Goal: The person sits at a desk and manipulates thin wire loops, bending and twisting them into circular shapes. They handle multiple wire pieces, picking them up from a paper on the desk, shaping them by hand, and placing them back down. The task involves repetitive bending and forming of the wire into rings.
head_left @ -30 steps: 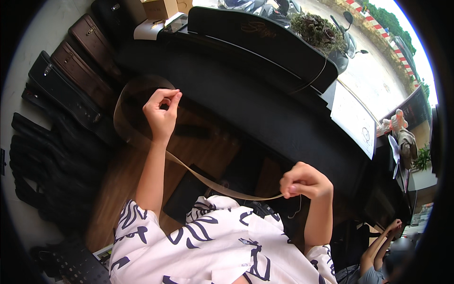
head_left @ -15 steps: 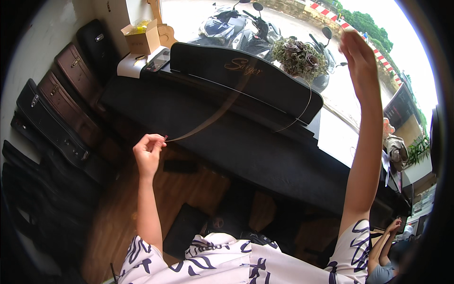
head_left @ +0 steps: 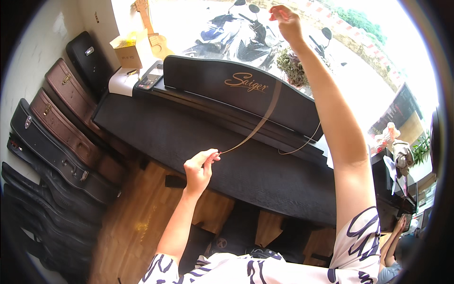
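A long, thin guitar string (head_left: 253,131) runs in a curve from my left hand up in front of the black digital piano (head_left: 203,118), smeared into a brownish band. My left hand (head_left: 199,171) is closed, pinching the string's end, where a small dark reddish bit shows at the fingertips. High above the piano, against the bright window, my right hand (head_left: 288,23) is raised with its fingers drawn together. Glare washes out the string near those fingers. A loose tail of it loops down past my right forearm, over the piano's front.
Black and brown instrument cases (head_left: 61,123) lean along the left wall. On the piano's left end are a cardboard box (head_left: 130,54), white paper (head_left: 123,84) and a phone-like device (head_left: 151,75). Dried flowers (head_left: 291,68) stand behind it. Motorbikes (head_left: 231,33) are outside. Another person's hands (head_left: 401,225) show at lower right.
My left hand has moved to the right, still pinching the string's end. My right hand has swung left and higher in the view. The whole view has shifted slightly.
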Demonstrator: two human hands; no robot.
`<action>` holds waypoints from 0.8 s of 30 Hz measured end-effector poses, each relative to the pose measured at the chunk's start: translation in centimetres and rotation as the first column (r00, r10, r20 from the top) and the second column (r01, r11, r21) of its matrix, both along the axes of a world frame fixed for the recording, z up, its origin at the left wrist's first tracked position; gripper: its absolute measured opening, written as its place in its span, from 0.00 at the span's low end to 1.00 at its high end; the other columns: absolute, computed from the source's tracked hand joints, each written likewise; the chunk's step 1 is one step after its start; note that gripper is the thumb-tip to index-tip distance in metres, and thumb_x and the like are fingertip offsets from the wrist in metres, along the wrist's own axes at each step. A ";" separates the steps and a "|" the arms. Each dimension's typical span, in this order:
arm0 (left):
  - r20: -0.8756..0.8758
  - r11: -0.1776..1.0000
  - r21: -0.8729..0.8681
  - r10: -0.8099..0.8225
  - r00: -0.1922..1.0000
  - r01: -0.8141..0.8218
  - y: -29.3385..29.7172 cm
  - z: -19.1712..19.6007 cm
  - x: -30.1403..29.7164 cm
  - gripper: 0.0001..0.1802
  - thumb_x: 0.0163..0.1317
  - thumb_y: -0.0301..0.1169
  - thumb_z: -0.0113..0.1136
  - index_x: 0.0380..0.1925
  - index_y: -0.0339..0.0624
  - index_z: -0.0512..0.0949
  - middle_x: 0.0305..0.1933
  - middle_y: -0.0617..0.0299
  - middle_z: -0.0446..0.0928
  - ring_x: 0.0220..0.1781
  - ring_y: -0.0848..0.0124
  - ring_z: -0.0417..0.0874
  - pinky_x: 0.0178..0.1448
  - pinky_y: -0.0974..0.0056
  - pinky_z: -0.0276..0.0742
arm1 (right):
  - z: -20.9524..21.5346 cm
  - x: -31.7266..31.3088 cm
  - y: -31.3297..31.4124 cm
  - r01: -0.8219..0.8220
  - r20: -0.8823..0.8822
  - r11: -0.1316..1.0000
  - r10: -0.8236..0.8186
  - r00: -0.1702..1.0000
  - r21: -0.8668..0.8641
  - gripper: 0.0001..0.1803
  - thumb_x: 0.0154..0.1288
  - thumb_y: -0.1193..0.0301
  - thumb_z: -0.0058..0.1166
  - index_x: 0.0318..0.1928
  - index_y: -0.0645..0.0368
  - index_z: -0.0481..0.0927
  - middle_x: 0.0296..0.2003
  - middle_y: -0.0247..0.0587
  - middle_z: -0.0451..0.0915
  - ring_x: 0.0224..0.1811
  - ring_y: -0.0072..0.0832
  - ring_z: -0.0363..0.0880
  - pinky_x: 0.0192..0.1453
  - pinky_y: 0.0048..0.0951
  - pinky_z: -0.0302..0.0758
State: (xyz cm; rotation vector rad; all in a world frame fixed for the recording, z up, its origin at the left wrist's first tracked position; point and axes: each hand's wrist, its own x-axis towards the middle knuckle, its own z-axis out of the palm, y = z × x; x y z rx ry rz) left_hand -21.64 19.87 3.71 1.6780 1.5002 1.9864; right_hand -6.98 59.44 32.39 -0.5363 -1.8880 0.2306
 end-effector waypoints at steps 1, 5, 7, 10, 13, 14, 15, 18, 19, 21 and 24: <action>-0.017 0.999 -0.016 0.033 0.999 -0.034 0.4 -0.2 -0.5 0.06 0.66 0.19 0.61 0.41 0.34 0.84 0.34 0.53 0.86 0.35 0.65 0.90 0.37 0.66 0.85 | -0.7 -2.2 -1.6 -0.037 -0.018 0.992 0.035 0.999 -0.122 0.12 0.78 0.60 0.51 0.45 0.50 0.84 0.32 0.31 0.85 0.41 0.21 0.85 0.47 0.31 0.77; -0.164 0.996 0.007 0.094 0.982 -0.094 2.9 0.6 -0.4 0.05 0.64 0.20 0.63 0.38 0.34 0.85 0.35 0.53 0.85 0.34 0.62 0.88 0.37 0.65 0.83 | -2.9 -4.5 -3.3 -0.164 -0.128 0.897 0.122 0.984 -0.410 0.14 0.80 0.59 0.47 0.45 0.52 0.82 0.33 0.32 0.83 0.36 0.23 0.86 0.35 0.25 0.77; -0.176 0.991 0.008 0.131 0.976 -0.132 3.6 0.6 -0.1 0.04 0.63 0.20 0.64 0.37 0.34 0.85 0.35 0.54 0.83 0.32 0.61 0.87 0.37 0.64 0.82 | -3.6 -4.4 -2.5 -0.153 -0.091 0.878 0.125 0.988 -0.454 0.14 0.79 0.58 0.47 0.45 0.51 0.82 0.34 0.32 0.83 0.36 0.24 0.86 0.35 0.25 0.77; -0.195 0.989 0.027 0.150 0.969 -0.148 4.4 0.2 0.1 0.05 0.61 0.18 0.65 0.37 0.34 0.86 0.35 0.55 0.81 0.30 0.61 0.85 0.34 0.64 0.80 | -4.3 -3.6 -0.3 -0.030 0.100 0.857 0.094 0.990 -0.514 0.13 0.79 0.58 0.49 0.45 0.50 0.82 0.34 0.32 0.83 0.37 0.23 0.85 0.35 0.25 0.78; -0.201 0.989 0.000 0.142 0.969 -0.145 4.4 0.1 0.0 0.08 0.60 0.16 0.64 0.38 0.35 0.86 0.35 0.55 0.81 0.31 0.63 0.86 0.31 0.65 0.80 | -8.0 -2.6 1.2 0.109 0.294 0.798 0.089 0.952 -0.593 0.12 0.78 0.58 0.50 0.45 0.50 0.83 0.35 0.32 0.84 0.37 0.23 0.85 0.36 0.25 0.79; -0.191 0.995 -0.013 0.097 0.977 -0.101 4.5 -0.2 0.3 0.08 0.60 0.16 0.65 0.39 0.35 0.86 0.35 0.54 0.83 0.30 0.64 0.86 0.32 0.65 0.81 | -9.1 -1.8 1.4 0.203 0.456 0.783 0.114 0.883 -0.588 0.12 0.77 0.58 0.50 0.46 0.49 0.83 0.36 0.32 0.84 0.38 0.24 0.86 0.37 0.26 0.80; -0.206 0.995 -0.015 0.097 0.974 -0.102 4.5 -0.3 0.3 0.08 0.59 0.16 0.65 0.38 0.35 0.86 0.34 0.54 0.84 0.30 0.64 0.87 0.32 0.65 0.81 | -9.3 -1.6 1.3 0.277 0.593 0.773 0.156 0.790 -0.571 0.12 0.77 0.58 0.51 0.47 0.49 0.83 0.36 0.32 0.85 0.38 0.25 0.86 0.38 0.27 0.81; -0.200 0.989 -0.060 0.124 0.972 -0.139 4.1 -0.3 0.0 0.07 0.59 0.17 0.66 0.37 0.36 0.86 0.33 0.54 0.85 0.30 0.64 0.87 0.32 0.65 0.81 | -9.2 -2.0 -0.6 0.368 0.792 0.799 0.207 0.574 -0.476 0.13 0.74 0.59 0.54 0.51 0.47 0.84 0.38 0.33 0.85 0.40 0.27 0.86 0.42 0.30 0.84; -0.183 0.986 -0.082 0.125 0.975 -0.142 4.3 -0.2 0.1 0.06 0.59 0.17 0.66 0.36 0.37 0.86 0.33 0.54 0.86 0.30 0.63 0.87 0.33 0.65 0.81 | -9.6 -1.6 -0.8 0.392 0.805 0.794 0.194 0.561 -0.465 0.13 0.74 0.59 0.54 0.51 0.47 0.84 0.39 0.32 0.85 0.39 0.26 0.85 0.42 0.30 0.84; -0.235 0.986 -0.039 0.146 0.961 -0.159 5.0 -0.1 0.5 0.06 0.58 0.18 0.67 0.35 0.37 0.85 0.33 0.55 0.86 0.31 0.62 0.88 0.33 0.64 0.81 | -9.9 -0.9 -1.0 0.434 0.829 0.788 0.166 0.534 -0.437 0.13 0.73 0.59 0.55 0.52 0.47 0.84 0.39 0.32 0.85 0.38 0.25 0.84 0.41 0.30 0.83; -0.291 0.981 -0.021 0.181 0.939 -0.195 6.0 0.2 1.5 0.06 0.58 0.20 0.67 0.36 0.39 0.85 0.33 0.56 0.86 0.33 0.58 0.88 0.36 0.62 0.82 | -9.6 -0.1 -1.3 0.491 0.865 0.784 0.113 0.488 -0.379 0.13 0.73 0.59 0.55 0.52 0.47 0.83 0.41 0.32 0.85 0.37 0.23 0.82 0.41 0.30 0.83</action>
